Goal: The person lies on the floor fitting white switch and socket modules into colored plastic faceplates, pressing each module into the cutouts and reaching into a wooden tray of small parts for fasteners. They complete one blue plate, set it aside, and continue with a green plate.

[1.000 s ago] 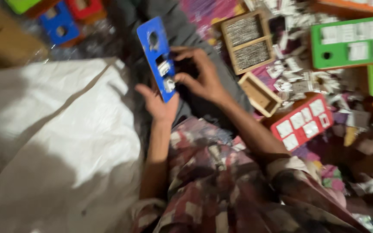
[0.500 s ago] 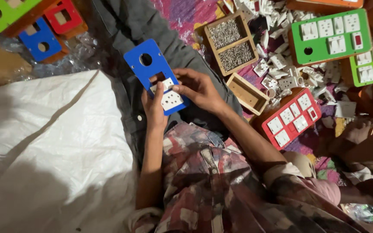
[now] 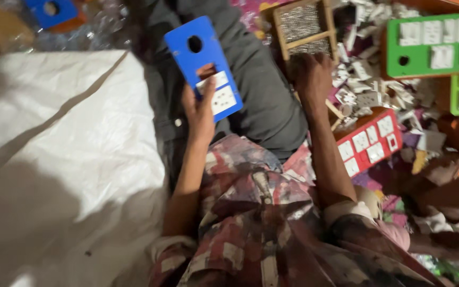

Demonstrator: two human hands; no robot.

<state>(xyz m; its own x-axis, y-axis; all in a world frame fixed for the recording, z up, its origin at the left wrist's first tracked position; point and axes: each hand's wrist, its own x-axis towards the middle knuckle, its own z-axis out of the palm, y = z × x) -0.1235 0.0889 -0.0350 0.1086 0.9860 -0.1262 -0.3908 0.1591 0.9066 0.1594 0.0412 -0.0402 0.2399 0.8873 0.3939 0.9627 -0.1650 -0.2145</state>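
Left hand [image 3: 200, 109] clamped on blue plate [image 3: 204, 64], tilted up to see it; right hand [image 3: 312, 77] reaches into white parts [image 3: 357, 85], grip unclear.

- A floor-level home workshop for assembling switch plates.
- Coloured boards: a green board [image 3: 434, 45] and a red board [image 3: 370, 142] fitted with white switches.
- Loose parts [image 3: 367, 85] heaped beside a wooden tray [image 3: 305, 26].
- White sack [image 3: 54, 159] spread on the floor.
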